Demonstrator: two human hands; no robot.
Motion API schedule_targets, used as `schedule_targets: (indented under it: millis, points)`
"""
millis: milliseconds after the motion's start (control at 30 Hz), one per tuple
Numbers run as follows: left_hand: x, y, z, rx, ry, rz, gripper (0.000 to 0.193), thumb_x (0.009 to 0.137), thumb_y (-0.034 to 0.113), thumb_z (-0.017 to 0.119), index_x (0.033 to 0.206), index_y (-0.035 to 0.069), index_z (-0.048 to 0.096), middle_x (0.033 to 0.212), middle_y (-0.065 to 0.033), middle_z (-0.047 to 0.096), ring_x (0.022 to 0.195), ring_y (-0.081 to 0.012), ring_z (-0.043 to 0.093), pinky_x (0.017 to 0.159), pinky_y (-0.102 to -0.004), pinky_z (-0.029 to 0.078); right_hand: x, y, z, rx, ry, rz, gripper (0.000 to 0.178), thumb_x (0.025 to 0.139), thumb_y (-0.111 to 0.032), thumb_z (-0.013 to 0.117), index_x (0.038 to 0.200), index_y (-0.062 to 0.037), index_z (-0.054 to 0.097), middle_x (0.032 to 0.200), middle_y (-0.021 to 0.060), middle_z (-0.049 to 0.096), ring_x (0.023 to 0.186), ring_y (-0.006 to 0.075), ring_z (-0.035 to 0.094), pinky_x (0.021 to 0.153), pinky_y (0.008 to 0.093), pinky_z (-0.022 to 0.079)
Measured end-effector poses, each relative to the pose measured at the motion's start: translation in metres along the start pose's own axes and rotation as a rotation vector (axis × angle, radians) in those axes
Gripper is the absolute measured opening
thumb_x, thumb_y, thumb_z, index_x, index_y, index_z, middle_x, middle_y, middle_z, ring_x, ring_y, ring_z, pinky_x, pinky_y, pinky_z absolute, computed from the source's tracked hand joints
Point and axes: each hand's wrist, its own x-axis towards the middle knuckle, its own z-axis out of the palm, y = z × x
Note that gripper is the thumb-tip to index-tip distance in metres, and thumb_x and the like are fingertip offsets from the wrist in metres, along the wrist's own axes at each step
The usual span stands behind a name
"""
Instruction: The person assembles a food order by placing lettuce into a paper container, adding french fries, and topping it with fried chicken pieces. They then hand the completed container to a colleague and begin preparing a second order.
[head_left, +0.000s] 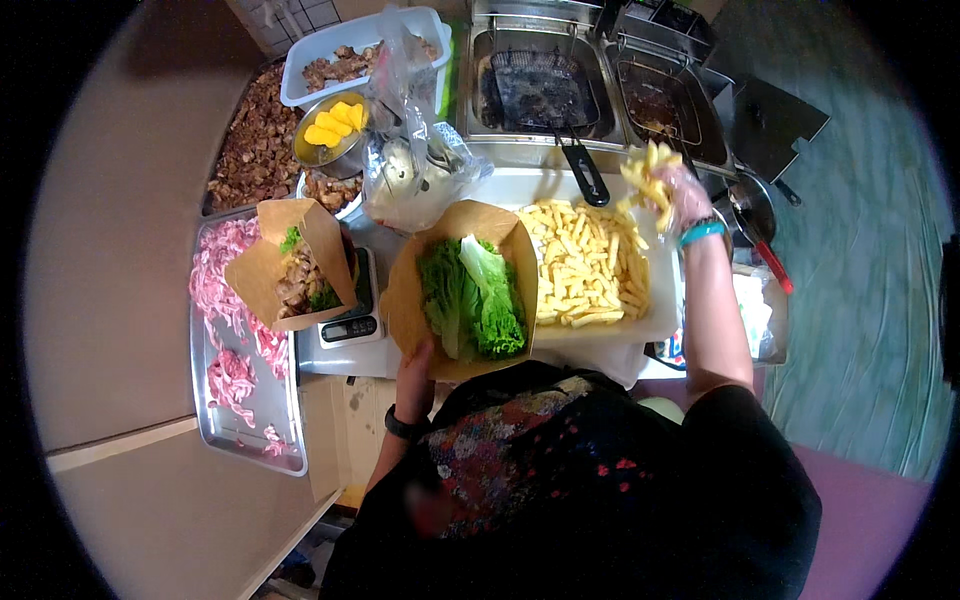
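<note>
My left hand (417, 368) grips the near-left side of an open brown paper food box (402, 290); part of its fingers is hidden by the box. Green lettuce leaves (478, 300) lie inside it. At the right, my right hand (686, 196), seemingly in a thin clear glove, is closed around a bunch of french fries (648, 172). It is raised over the right edge of a white tub (658, 318), where many more fries (590, 270) are heaped. A second brown box (325, 245) with meat and greens stands on a kitchen scale (350, 330) to the left.
Behind the tub are two fryer wells with baskets (545, 85); one basket's black handle (585, 175) juts over the tub. Trays of raw meat (225, 270) and cooked meat (255, 135) stand left, near a metal bowl of yellow slices (335, 125). Red-handled tongs (772, 265) lie right.
</note>
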Motion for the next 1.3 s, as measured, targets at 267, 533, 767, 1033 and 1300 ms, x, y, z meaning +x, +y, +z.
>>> schedule_targets:
  millis: [267, 533, 767, 1033, 1300]
  points:
    - [-0.001, -0.004, -0.002, 0.124, 0.02, 0.051, 0.036, 0.085, 0.02, 0.05, 0.115, 0.0, 0.045, 0.108, -0.0049, 0.05, 0.097, -0.0144, 0.047, 0.082, -0.0282, 0.04, 0.138, -0.047, 0.047, -0.02, -0.19, 0.013, 0.022, 0.079, -0.015, 0.055, 0.096, -0.0015, 0.049, 0.08, 0.0136, 0.057, 0.052, 0.0148, 0.053, 0.04, 0.0218, 0.045]
    - [-0.012, 0.01, 0.013, 0.226, 0.014, 0.027, 0.034, 0.086, 0.02, 0.049, 0.113, 0.0, 0.045, 0.104, -0.0043, 0.051, 0.093, -0.015, 0.048, 0.079, -0.0285, 0.04, 0.191, -0.033, 0.066, -1.121, -0.075, -0.369, 0.067, 0.077, -0.045, 0.054, 0.129, -0.0085, 0.033, 0.128, 0.0101, 0.041, 0.116, 0.0255, 0.041, 0.097, 0.0332, 0.032]
    - [-0.002, -0.002, -0.002, 0.533, -0.004, 0.052, 0.029, 0.086, 0.02, 0.049, 0.107, 0.001, 0.049, 0.099, -0.0045, 0.052, 0.089, -0.0144, 0.049, 0.077, -0.0282, 0.041, 0.059, 0.005, 0.012, -1.1, 0.079, -0.421, 0.032, 0.077, -0.03, 0.058, 0.102, -0.0104, 0.06, 0.099, 0.0103, 0.061, 0.089, 0.0221, 0.06, 0.077, 0.0323, 0.047]
    - [0.008, -0.013, -0.018, 0.395, -0.135, 0.119, 0.03, 0.085, 0.022, 0.05, 0.105, -0.001, 0.051, 0.102, -0.0078, 0.053, 0.091, -0.0153, 0.051, 0.077, -0.0284, 0.042, 0.004, 0.128, -0.044, -1.62, -0.006, -0.022, 0.039, 0.073, -0.033, 0.062, 0.101, -0.0073, 0.057, 0.094, 0.0181, 0.059, 0.091, 0.0317, 0.056, 0.08, 0.0363, 0.044]
    - [0.018, -0.031, -0.031, 0.371, -0.078, 0.175, 0.032, 0.086, 0.019, 0.049, 0.111, -0.001, 0.048, 0.109, -0.0092, 0.051, 0.098, -0.0175, 0.049, 0.084, -0.0299, 0.04, -0.003, 0.113, -0.019, -1.285, 0.204, -0.261, 0.026, 0.071, -0.019, 0.06, 0.092, -0.0034, 0.058, 0.079, 0.0155, 0.061, 0.074, 0.025, 0.06, 0.065, 0.0349, 0.047]
